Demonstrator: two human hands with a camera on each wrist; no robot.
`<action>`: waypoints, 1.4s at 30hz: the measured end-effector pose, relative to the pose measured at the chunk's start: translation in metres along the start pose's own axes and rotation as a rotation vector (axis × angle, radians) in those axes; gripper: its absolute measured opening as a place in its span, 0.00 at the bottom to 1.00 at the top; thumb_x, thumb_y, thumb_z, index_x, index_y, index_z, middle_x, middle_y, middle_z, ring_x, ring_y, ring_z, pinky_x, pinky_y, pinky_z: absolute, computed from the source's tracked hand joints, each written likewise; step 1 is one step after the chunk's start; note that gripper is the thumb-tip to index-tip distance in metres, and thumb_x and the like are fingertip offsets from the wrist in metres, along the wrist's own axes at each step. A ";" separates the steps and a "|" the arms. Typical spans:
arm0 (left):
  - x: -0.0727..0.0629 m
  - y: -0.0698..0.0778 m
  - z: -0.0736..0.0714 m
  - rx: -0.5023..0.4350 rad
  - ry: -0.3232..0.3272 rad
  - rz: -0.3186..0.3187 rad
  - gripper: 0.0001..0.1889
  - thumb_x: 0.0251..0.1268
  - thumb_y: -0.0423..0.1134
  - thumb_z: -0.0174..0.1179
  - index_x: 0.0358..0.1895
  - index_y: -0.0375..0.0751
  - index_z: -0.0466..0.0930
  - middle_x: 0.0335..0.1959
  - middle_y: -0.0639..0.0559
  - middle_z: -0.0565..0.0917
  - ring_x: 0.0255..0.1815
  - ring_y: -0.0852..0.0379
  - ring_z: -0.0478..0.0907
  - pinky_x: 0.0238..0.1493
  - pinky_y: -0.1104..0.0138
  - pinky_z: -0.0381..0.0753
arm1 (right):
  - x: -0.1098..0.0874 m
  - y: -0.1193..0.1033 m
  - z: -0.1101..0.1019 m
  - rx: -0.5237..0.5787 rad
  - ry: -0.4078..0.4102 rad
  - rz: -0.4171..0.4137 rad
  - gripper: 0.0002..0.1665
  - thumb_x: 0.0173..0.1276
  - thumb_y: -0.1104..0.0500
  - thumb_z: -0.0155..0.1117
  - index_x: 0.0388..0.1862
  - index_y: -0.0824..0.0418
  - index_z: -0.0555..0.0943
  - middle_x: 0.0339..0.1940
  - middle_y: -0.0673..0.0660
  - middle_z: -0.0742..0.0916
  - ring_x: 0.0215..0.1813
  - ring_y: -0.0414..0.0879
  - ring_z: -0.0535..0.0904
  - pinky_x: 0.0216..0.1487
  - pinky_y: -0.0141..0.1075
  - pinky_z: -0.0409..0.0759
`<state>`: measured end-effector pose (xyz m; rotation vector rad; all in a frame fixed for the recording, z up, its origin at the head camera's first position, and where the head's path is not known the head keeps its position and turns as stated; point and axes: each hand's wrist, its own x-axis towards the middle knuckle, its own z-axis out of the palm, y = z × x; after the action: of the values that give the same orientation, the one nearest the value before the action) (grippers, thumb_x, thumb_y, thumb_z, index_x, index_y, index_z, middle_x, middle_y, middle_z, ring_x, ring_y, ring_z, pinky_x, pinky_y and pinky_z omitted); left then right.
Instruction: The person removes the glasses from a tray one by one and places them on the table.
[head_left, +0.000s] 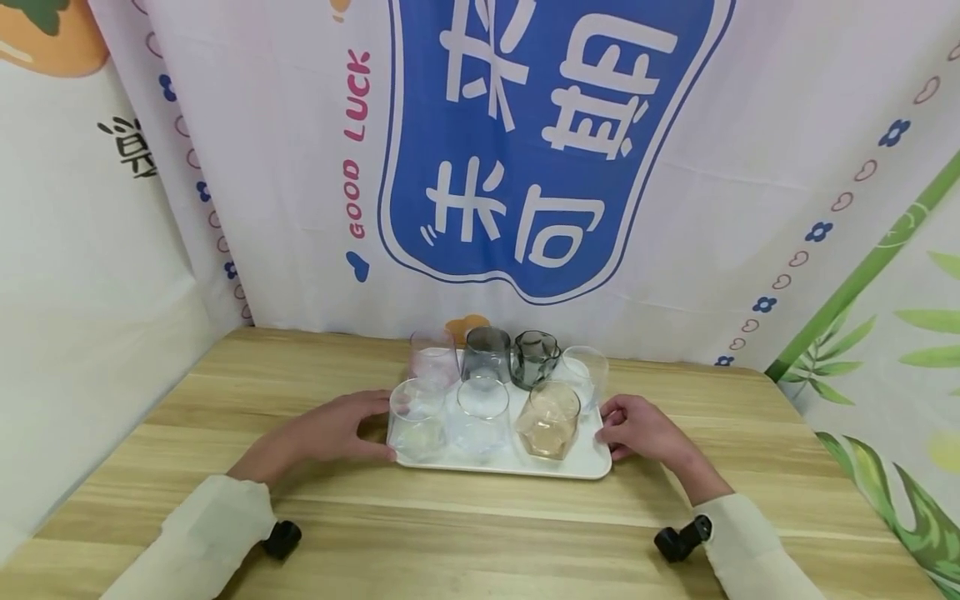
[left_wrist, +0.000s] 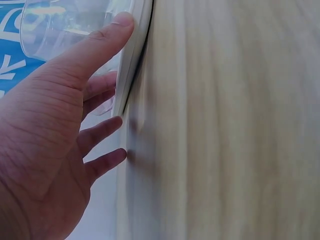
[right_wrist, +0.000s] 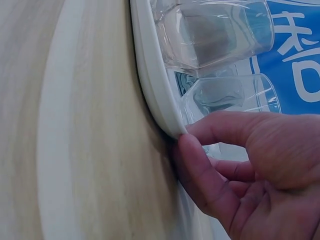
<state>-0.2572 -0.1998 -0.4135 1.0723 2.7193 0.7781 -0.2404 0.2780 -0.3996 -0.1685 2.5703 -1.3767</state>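
A white tray (head_left: pixel 498 468) lies on the wooden table with several drinking glasses standing on it. In the front row are two clear glasses, one of them the middle clear glass (head_left: pixel 482 421), and an amber faceted glass (head_left: pixel 551 425). Behind them stand a pinkish glass (head_left: pixel 433 358), a smoky grey glass (head_left: pixel 487 354), a dark faceted glass (head_left: pixel 535 362) and another clear glass (head_left: pixel 588 371). My left hand (head_left: pixel 341 429) spans the tray's left side, thumb on the rim and fingers fairly straight. At the right side, my right hand (head_left: pixel 645 429) pinches the rim between thumb and index finger.
The wooden table (head_left: pixel 450 542) extends in front of the tray and to both sides. Just behind the glasses hangs a printed cloth (head_left: pixel 300 208) that meets the table's back edge. Each sleeve carries a small black device (head_left: pixel 282 540) at the wrist.
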 end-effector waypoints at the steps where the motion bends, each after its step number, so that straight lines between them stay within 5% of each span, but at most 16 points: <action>1: 0.000 0.000 0.000 -0.005 0.000 0.000 0.43 0.62 0.64 0.69 0.72 0.37 0.74 0.73 0.35 0.70 0.74 0.33 0.64 0.71 0.39 0.63 | 0.000 0.000 0.001 0.006 -0.003 0.001 0.20 0.63 0.71 0.70 0.51 0.76 0.75 0.36 0.61 0.80 0.29 0.47 0.82 0.31 0.42 0.88; 11: -0.001 -0.001 -0.001 -0.050 -0.012 0.047 0.42 0.64 0.60 0.70 0.74 0.38 0.71 0.74 0.40 0.70 0.74 0.37 0.65 0.71 0.41 0.64 | 0.002 0.004 0.003 0.079 -0.026 0.025 0.20 0.65 0.71 0.67 0.53 0.76 0.73 0.38 0.63 0.82 0.32 0.49 0.83 0.34 0.42 0.88; 19: -0.001 0.006 0.000 -0.150 -0.010 0.010 0.51 0.58 0.59 0.75 0.79 0.39 0.61 0.77 0.43 0.66 0.77 0.40 0.61 0.73 0.42 0.61 | 0.004 0.010 0.002 0.129 -0.031 0.043 0.20 0.67 0.70 0.68 0.54 0.74 0.73 0.39 0.62 0.83 0.34 0.49 0.84 0.36 0.42 0.88; 25: -0.001 0.016 0.000 -0.223 0.067 -0.086 0.56 0.54 0.57 0.78 0.81 0.44 0.54 0.78 0.43 0.64 0.76 0.38 0.61 0.72 0.39 0.60 | 0.003 0.010 0.003 0.134 -0.014 0.050 0.21 0.65 0.69 0.69 0.55 0.73 0.73 0.37 0.61 0.82 0.34 0.49 0.84 0.36 0.42 0.88; 34: 0.006 0.031 0.005 -0.402 0.197 -0.062 0.50 0.57 0.45 0.79 0.79 0.45 0.55 0.78 0.41 0.62 0.71 0.33 0.67 0.65 0.44 0.74 | 0.002 0.012 0.006 0.154 -0.007 0.044 0.26 0.66 0.70 0.67 0.61 0.75 0.71 0.39 0.63 0.82 0.34 0.50 0.84 0.36 0.43 0.88; 42: 0.012 0.037 0.010 -0.408 0.237 -0.057 0.51 0.57 0.48 0.79 0.79 0.41 0.57 0.78 0.40 0.62 0.73 0.31 0.65 0.64 0.41 0.74 | 0.002 0.014 0.008 0.119 0.016 0.046 0.27 0.67 0.69 0.67 0.62 0.75 0.71 0.40 0.62 0.82 0.34 0.49 0.83 0.36 0.42 0.88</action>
<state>-0.2408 -0.1646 -0.4023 0.8534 2.5806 1.4518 -0.2402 0.2787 -0.4159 -0.0788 2.4793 -1.5142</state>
